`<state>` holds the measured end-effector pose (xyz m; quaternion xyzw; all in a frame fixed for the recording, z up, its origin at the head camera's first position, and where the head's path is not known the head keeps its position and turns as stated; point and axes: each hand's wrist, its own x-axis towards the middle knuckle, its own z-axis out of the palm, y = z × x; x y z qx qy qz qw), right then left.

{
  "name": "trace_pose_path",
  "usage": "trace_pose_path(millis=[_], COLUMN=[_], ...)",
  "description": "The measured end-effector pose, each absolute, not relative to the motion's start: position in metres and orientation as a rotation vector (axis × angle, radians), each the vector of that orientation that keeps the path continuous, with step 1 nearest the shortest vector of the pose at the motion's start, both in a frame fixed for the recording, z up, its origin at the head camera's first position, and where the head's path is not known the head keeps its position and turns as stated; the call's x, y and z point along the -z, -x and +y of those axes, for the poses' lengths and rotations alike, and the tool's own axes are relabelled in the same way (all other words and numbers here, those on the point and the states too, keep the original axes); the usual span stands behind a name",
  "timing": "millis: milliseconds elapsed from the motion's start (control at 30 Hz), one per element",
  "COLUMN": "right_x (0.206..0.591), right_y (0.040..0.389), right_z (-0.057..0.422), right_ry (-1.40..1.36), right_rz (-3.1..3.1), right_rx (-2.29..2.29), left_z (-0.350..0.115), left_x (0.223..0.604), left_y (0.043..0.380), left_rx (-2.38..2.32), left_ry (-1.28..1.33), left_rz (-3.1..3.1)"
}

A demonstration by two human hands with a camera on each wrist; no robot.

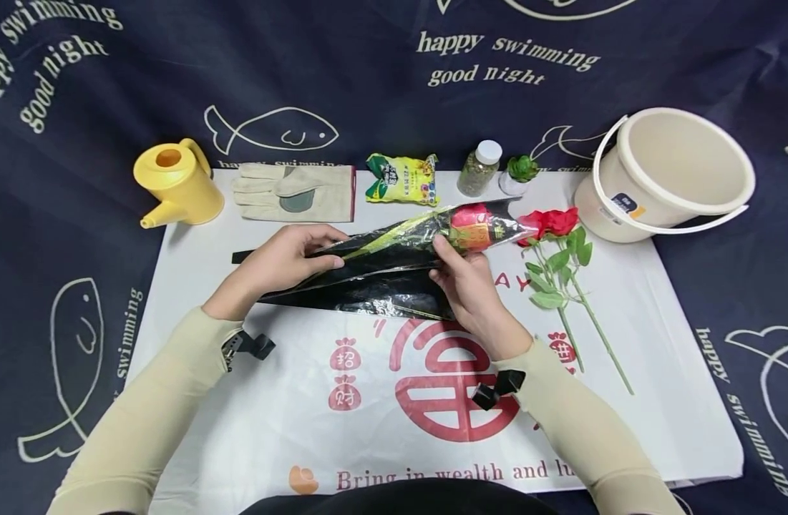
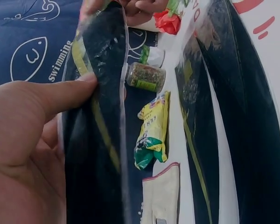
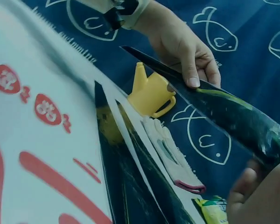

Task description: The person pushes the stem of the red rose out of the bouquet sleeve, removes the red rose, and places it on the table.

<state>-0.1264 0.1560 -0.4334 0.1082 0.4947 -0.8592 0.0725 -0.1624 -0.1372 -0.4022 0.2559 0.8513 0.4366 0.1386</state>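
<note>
A red rose in a black and clear plastic sleeve (image 1: 394,239) is held up over the table, its bloom (image 1: 471,218) to the right. My left hand (image 1: 287,259) pinches the narrow stem end of the sleeve, thumb on the near side, as the left wrist view also shows at the sleeve (image 2: 95,140). Near the bloom, my right hand (image 1: 474,290) grips the sleeve with its thumb in front. More black sleeves (image 1: 374,295) lie flat on the table beneath. Loose red roses (image 1: 555,223) with green stems rest to the right of my right hand.
Along the table's back edge stand or lie a yellow watering can (image 1: 181,186), work gloves (image 1: 297,193), a yellow-green packet (image 1: 403,179), a jar with a white lid (image 1: 479,172) and a small potted plant (image 1: 519,173). A beige bucket (image 1: 677,172) stands at the back right.
</note>
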Motion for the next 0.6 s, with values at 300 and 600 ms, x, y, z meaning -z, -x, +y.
trace_pose_path(millis=[300, 600], right_x=[0.441, 0.441], right_y=[0.133, 0.132], right_z=[0.149, 0.140], right_ry=[-0.466, -0.462], right_rz=[1.263, 1.381], right_rx=[2.831, 2.789], left_z=[-0.137, -0.135], left_x=[0.405, 0.406], left_y=[0.162, 0.162], left_rx=[-1.155, -1.138], left_ry=[-0.730, -0.770], left_rz=[2.387, 2.458])
